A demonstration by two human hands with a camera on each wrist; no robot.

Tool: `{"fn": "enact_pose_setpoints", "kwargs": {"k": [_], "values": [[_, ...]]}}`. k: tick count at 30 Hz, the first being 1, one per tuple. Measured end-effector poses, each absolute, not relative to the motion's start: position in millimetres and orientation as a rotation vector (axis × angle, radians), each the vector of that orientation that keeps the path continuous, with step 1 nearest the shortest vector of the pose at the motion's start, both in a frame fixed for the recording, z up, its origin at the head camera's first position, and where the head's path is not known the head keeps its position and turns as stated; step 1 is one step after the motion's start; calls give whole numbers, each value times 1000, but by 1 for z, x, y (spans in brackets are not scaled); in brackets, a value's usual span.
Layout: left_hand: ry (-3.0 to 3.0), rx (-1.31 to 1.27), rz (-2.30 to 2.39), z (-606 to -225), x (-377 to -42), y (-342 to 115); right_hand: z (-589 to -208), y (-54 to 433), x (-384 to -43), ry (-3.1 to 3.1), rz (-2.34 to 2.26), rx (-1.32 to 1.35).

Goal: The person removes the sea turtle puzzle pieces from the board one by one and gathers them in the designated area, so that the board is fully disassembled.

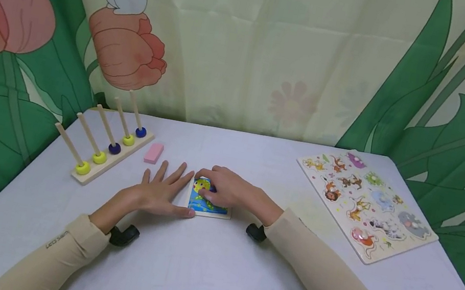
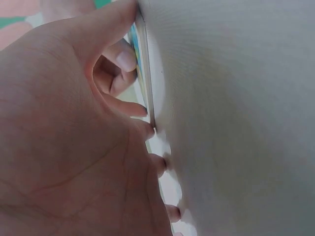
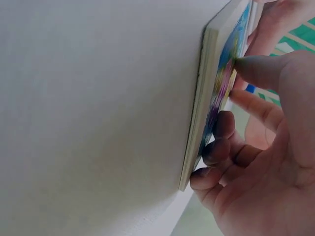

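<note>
A small square picture puzzle (image 1: 208, 209), blue with a yellow cartoon figure, lies on the white table in the head view. My left hand (image 1: 163, 194) rests flat at its left side, fingers spread, with the thumb at the puzzle's near left corner. Over the picture is my right hand (image 1: 227, 189), fingers bent. In the right wrist view, its thumb (image 3: 261, 71) and fingertips touch the face of the puzzle (image 3: 221, 78). Whether they pinch a piece is hidden. The left wrist view shows the left thumb (image 2: 115, 22) against the puzzle's edge (image 2: 145, 64).
Left of the hands stands a wooden peg stand (image 1: 118, 155) with yellow and dark blue beads. A pink block (image 1: 153, 153) lies between it and the left hand. At the right is an animal puzzle board (image 1: 343, 206). A printed curtain (image 1: 248, 54) hangs behind the table.
</note>
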State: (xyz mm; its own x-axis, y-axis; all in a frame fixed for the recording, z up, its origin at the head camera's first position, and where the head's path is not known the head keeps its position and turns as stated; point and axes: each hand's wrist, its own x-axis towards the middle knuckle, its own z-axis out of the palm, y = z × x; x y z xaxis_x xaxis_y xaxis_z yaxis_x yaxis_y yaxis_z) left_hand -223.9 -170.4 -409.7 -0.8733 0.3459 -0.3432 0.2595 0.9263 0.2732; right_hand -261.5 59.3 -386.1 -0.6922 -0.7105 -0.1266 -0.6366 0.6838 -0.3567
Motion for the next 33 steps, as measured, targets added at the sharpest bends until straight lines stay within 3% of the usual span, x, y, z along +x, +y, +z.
{"fn": "enact_pose_setpoints", "kwargs": {"k": [33], "values": [[2675,443,343,-396,-216,-167,-377,52,-269,2563,-360,-1024]]}}
